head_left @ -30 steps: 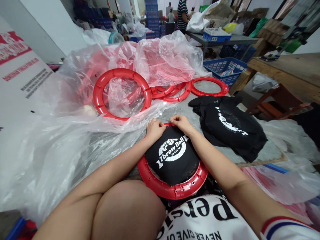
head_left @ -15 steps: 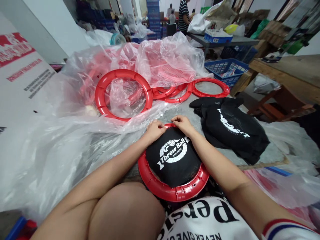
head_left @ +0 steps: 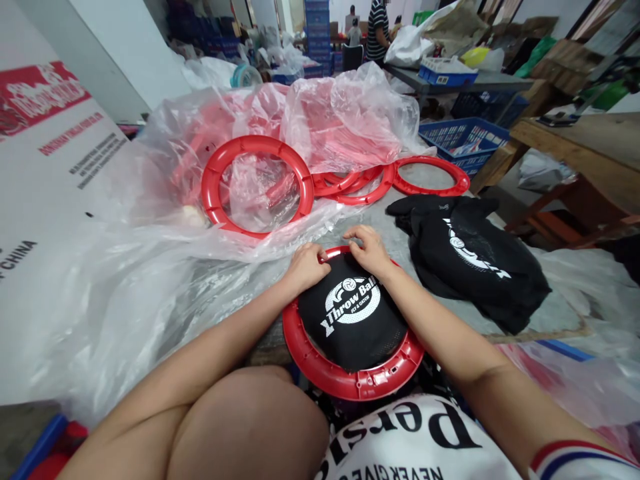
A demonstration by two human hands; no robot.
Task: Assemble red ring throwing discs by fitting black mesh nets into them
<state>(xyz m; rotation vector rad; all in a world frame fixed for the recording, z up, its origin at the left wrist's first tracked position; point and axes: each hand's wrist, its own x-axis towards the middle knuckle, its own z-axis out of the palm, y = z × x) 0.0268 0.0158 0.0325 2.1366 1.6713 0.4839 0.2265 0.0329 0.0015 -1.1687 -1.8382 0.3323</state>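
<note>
A red plastic ring (head_left: 327,377) rests near my lap, its far side on the table. Inside it lies a black fabric disc (head_left: 360,343) printed "Throw Ball". My left hand (head_left: 307,265) is closed at the ring's far left edge, its thumb and fingertips at the border of the fabric. At the far edge, my right hand (head_left: 370,250) has bent fingers over the rim and its thumb on the fabric side. What lies under the fingertips is partly hidden. Beside my right arm is a pile of black printed fabric pieces (head_left: 480,287).
Several loose red rings, one leaning ring (head_left: 257,143) among them, lie before a clear plastic bag (head_left: 350,113) of red parts. Plastic sheeting (head_left: 165,313) and a white carton (head_left: 60,180) are at left. A blue basket (head_left: 463,140) stands behind; people are farther back.
My left thumb and fingers have shifted slightly inward onto the fabric's edge. My right fingers have spread a little from the thumb. The whole view has shifted slightly.
</note>
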